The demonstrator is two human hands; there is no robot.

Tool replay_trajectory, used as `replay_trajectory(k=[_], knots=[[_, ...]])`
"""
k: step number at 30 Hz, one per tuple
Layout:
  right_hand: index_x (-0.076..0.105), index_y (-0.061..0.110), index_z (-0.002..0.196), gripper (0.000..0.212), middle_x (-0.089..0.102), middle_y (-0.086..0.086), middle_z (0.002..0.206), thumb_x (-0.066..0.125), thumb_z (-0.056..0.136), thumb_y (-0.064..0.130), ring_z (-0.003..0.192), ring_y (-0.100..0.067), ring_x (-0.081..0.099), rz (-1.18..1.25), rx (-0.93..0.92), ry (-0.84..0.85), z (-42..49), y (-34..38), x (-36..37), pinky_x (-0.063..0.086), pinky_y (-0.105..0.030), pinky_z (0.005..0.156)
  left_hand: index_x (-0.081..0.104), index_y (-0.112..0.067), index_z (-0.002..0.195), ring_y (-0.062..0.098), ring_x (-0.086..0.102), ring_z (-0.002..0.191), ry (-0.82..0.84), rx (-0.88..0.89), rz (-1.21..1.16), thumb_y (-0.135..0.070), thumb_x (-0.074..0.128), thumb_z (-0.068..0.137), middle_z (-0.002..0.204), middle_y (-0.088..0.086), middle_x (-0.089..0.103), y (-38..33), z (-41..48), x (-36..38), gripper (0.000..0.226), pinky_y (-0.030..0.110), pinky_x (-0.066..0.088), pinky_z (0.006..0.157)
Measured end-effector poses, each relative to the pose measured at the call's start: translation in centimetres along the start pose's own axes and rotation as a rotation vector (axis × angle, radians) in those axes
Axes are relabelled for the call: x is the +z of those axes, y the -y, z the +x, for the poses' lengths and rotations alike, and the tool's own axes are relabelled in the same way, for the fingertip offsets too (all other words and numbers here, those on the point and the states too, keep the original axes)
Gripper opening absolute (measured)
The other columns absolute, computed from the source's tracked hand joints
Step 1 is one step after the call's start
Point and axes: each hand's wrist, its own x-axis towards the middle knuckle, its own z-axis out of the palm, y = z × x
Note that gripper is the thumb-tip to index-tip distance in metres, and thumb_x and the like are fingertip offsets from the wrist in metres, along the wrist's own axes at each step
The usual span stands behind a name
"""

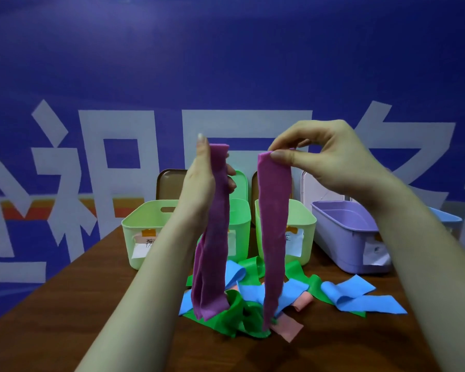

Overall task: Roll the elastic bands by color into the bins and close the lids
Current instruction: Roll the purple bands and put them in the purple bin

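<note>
While both purple strips are hanging clear of the table [91, 304], no rolling is under way yet. The left strip [216, 237] is hanging doubled from the left hand [202, 189], whose fingers are curling round its top and whose thumb is pointing up. The right strip [273, 237] is hanging single from the right hand [330, 162], with thumb and forefinger pinching its top edge.

Cannot tell whether these are two bands or two ends of one.

Both hands are holding high, probably so the rubber is falling straight and untwisted before a roll is started. The lower ends are reaching down to the pile [242, 304] of blue, green and pink bands; contact is unclear. The pile is lying on the table just in front of the bins.

- The purple bin [341, 237] is standing open at right and is the likely destination by colour.
- The green bins [142, 224] are standing open to its left.
- A blue bin [446, 218] is peeking in at far right.
- The lids [169, 183] are leaning upright behind, keeping the bin mouths free.

Judgement: the task is looking early, with sorting barely begun and the visible bins uncovered.
</note>
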Motion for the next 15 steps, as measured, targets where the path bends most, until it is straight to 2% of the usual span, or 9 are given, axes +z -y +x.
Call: replay_trajectory(k=[2,4,7,10,13,15], knots=[[0.073,0.015,0.089,0.010,0.070,-0.008,0.087,0.070,0.081,0.020,0.082,-0.014,0.062,0.025,-0.019,0.027,0.1,0.3,-0.1,0.053,-0.016,0.068,0.062,-0.009,0.093,0.015,0.055,0.053,0.029,-0.013,0.012,-0.059,0.023,0.097,0.068,0.006,0.060,-0.1,-0.1,0.0,0.063,0.025,0.047,0.056],[0.074,0.012,0.089,0.010,0.071,-0.010,0.086,0.072,0.080,0.017,0.080,-0.019,0.063,0.036,-0.042,0.052,0.2,0.4,0.0,0.054,-0.026,0.071,0.065,-0.010,0.096,0.018,0.059,0.060,0.066,-0.039,0.003,-0.061,0.024,0.095,0.073,0.008,0.064,-0.3,-0.4,-0.1,0.065,0.028,0.050,0.060],[0.074,0.013,0.085,0.006,0.071,-0.009,0.082,0.074,0.079,0.014,0.075,-0.015,0.062,0.048,-0.076,0.082,0.4,0.3,0.7,0.051,-0.038,0.079,0.070,-0.016,0.097,0.022,0.070,0.078,0.115,-0.115,-0.010,-0.064,0.029,0.093,0.089,0.010,0.074,-0.5,-1.1,0.0,0.063,0.030,0.057,0.068],[0.074,0.013,0.086,0.006,0.071,-0.007,0.082,0.074,0.080,0.014,0.075,-0.011,0.061,0.025,-0.114,0.092,0.5,0.1,1.6,0.050,-0.038,0.079,0.074,-0.024,0.086,0.015,0.072,0.071,0.216,-0.133,0.023,-0.065,0.027,0.092,0.080,0.003,0.076,-0.5,-1.8,0.3,0.062,0.026,0.057,0.062],[0.075,0.012,0.088,0.008,0.069,0.000,0.081,0.073,0.081,0.015,0.078,-0.014,0.060,-0.004,-0.145,0.050,0.7,-0.1,2.4,0.049,-0.036,0.080,0.075,-0.034,0.068,0.012,0.070,0.068,0.254,-0.128,0.041,-0.065,0.027,0.091,0.072,-0.001,0.074,-0.5,-2.3,0.7,0.062,0.030,0.055,0.068],[0.075,0.012,0.089,0.009,0.067,0.001,0.081,0.074,0.081,0.016,0.078,-0.013,0.058,-0.020,-0.165,0.009,0.8,-0.2,2.6,0.048,-0.033,0.077,0.076,-0.033,0.070,0.017,0.070,0.072,0.255,-0.128,0.005,-0.064,0.029,0.091,0.077,0.005,0.074,-0.3,-2.2,0.9,0.061,0.035,0.054,0.075]])
